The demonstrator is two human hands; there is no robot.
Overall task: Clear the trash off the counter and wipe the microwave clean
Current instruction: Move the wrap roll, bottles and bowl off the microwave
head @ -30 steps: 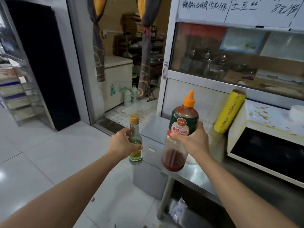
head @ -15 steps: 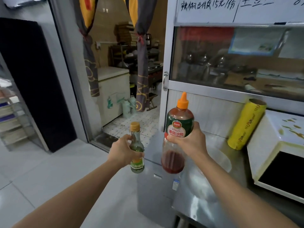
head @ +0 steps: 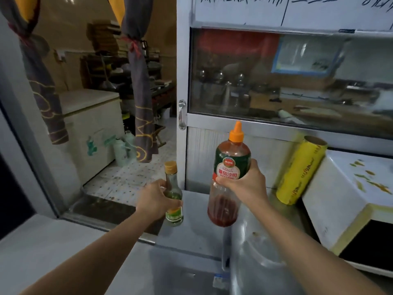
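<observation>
My right hand (head: 246,186) grips a large ketchup bottle (head: 230,162) with an orange nozzle cap and a red-green label, upright above the steel counter (head: 251,248). About a third of it holds red sauce. My left hand (head: 154,199) grips a small glass bottle (head: 173,196) with a yellow cap and a green-yellow label, held upright above a lower grey cabinet top (head: 195,209). The white microwave (head: 348,199) stands at the right, its top spotted with yellow-brown stains and its dark door at the lower right edge.
A yellow roll of cling film (head: 302,169) leans against the wall between the ketchup bottle and the microwave. Behind is a glass-fronted window (head: 287,77) with a latch. An open doorway with tied curtains (head: 138,92) and a chest freezer (head: 91,128) lies to the left.
Both hands have kept their bottles. I have moved closer and turned left, so the counter and the grey cabinet top now lie under the bottles and less of the microwave shows.
</observation>
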